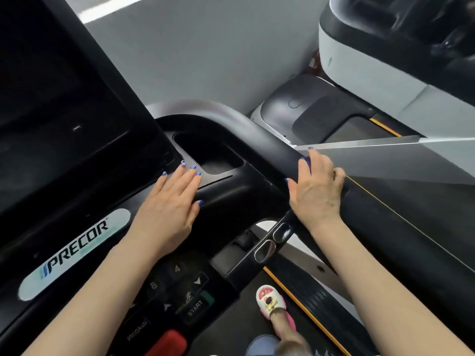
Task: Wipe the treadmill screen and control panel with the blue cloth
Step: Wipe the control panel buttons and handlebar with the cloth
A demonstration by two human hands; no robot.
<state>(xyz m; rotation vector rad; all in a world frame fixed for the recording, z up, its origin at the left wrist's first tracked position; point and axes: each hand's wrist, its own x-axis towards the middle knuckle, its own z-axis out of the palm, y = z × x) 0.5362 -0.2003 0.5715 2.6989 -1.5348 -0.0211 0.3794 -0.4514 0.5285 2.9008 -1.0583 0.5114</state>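
The left hand (169,201) is lying flat, fingers straight, on the control panel (226,199), holding nothing. The right hand (314,186) is curling over the handrail (385,219); no blue cloth is showing. The screen (51,98) is lying at ten o'clock from the left fingertips, nearer that hand.

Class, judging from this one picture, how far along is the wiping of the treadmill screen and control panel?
Done: nothing can be confirmed; no blue cloth is in view. In hand: the left hand lies flat on the console beside the cup holder, and the right hand rests on the handrail. Left: wiping the screen and the keypad.
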